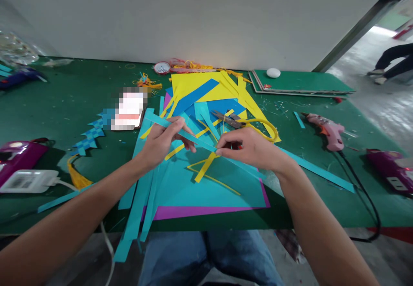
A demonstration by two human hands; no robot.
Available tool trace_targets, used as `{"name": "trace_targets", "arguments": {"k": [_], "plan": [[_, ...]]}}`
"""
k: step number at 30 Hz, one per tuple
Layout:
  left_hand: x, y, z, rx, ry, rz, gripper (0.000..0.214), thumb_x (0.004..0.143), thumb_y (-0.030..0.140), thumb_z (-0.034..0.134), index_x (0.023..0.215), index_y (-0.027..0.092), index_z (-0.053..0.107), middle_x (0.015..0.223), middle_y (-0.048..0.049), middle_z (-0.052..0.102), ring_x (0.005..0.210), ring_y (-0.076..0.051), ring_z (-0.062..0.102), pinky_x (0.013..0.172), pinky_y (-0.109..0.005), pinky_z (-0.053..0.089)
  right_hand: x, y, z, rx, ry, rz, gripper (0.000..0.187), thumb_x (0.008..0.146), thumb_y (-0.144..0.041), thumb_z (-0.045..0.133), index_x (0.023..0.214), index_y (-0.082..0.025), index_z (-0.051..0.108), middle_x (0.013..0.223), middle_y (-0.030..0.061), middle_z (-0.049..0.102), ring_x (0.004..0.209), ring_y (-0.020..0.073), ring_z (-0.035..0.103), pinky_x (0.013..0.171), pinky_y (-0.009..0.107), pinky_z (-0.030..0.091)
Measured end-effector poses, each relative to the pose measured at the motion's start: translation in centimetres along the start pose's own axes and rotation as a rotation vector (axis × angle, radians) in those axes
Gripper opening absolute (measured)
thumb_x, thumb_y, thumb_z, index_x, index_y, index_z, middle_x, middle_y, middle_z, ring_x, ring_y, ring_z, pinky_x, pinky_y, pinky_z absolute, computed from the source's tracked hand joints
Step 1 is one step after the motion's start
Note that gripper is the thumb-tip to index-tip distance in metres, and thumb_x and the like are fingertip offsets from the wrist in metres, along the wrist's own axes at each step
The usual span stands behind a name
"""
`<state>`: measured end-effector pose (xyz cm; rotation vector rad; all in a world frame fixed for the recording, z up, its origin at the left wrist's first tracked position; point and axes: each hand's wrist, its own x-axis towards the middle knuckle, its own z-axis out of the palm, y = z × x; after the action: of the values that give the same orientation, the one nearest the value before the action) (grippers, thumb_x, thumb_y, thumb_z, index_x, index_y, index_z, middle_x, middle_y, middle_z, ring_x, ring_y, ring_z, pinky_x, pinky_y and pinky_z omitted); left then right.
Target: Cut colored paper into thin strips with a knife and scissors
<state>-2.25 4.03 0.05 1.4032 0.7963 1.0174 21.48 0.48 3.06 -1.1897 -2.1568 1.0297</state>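
Note:
A light blue paper strip [196,141] runs between my two hands above a pile of coloured paper. My left hand [167,137] is closed on the strip, thumb on top, and its other end sticks out past the knuckles to the upper left. With thumb and forefinger my right hand [241,146] pinches the strip's right end. Beneath lie light blue sheets [206,187], a purple sheet [193,211] and narrow yellow strips [206,167]. Yellow-handled scissors [254,124] rest just behind my right hand, blades pointing left.
A pink glue gun [329,131] with a black cord lies at the right. A phone [129,109], blurred, and a folded blue paper braid [90,137] with a yellow tassel [79,174] are at the left. Green boards [300,82] lie by the wall. Long light blue strips [137,208] overhang the front edge.

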Motion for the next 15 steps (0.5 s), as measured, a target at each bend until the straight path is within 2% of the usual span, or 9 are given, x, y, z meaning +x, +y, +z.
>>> {"name": "trace_targets", "arguments": {"k": [3,6,8,12,15], "plan": [[0.1,0.2,0.1,0.056,-0.02,-0.009,0.036,0.086,0.051,0.065,0.08,0.016,0.069,0.074,-0.0031,0.07,0.056,-0.018,0.07,0.056,-0.029,0.059,-0.1,0.2,-0.3,-0.022,0.029,0.001,0.014,0.086,-0.027,0.063,0.076,-0.02,0.07,0.072,-0.001,0.069,0.062,0.0108,0.055,0.06,0.025,0.039],[-0.2,0.8,0.7,0.208,-0.065,-0.06,0.028,0.072,0.039,0.082,0.078,0.016,0.069,0.066,-0.0017,0.072,0.057,-0.018,0.07,0.056,-0.027,0.058,-0.1,0.5,-0.3,-0.059,0.062,-0.043,0.014,0.086,-0.027,0.063,0.076,-0.022,0.071,0.075,-0.0002,0.071,0.067,0.013,0.059,0.065,0.026,0.043],[-0.5,1.1,1.1,0.301,-0.063,-0.052,0.022,0.071,0.033,0.083,0.073,0.016,0.069,0.063,-0.001,0.072,0.058,-0.018,0.07,0.057,-0.027,0.058,0.0,0.7,-0.2,-0.102,0.092,-0.069,0.014,0.086,-0.026,0.064,0.075,-0.023,0.072,0.077,0.0001,0.072,0.069,0.0136,0.06,0.068,0.027,0.044],[-0.9,0.9,1.0,0.396,-0.059,0.087,0.011,0.078,0.028,0.078,0.072,0.02,0.073,0.066,-0.0007,0.074,0.062,-0.018,0.07,0.058,-0.027,0.057,-0.2,1.0,-0.7,-0.139,0.146,-0.048,0.017,0.088,-0.037,0.064,0.082,-0.025,0.075,0.081,0.0003,0.073,0.068,0.0137,0.06,0.065,0.028,0.043],[-1.0,0.5,0.7,0.331,-0.089,0.199,0.004,0.077,0.022,0.078,0.078,0.023,0.074,0.073,-0.0008,0.076,0.068,-0.019,0.072,0.061,-0.028,0.057,-1.1,2.0,-1.9,-0.252,0.341,0.083,0.026,0.089,-0.046,0.06,0.086,-0.024,0.074,0.086,0.0033,0.074,0.071,0.0169,0.061,0.065,0.03,0.042]]}}
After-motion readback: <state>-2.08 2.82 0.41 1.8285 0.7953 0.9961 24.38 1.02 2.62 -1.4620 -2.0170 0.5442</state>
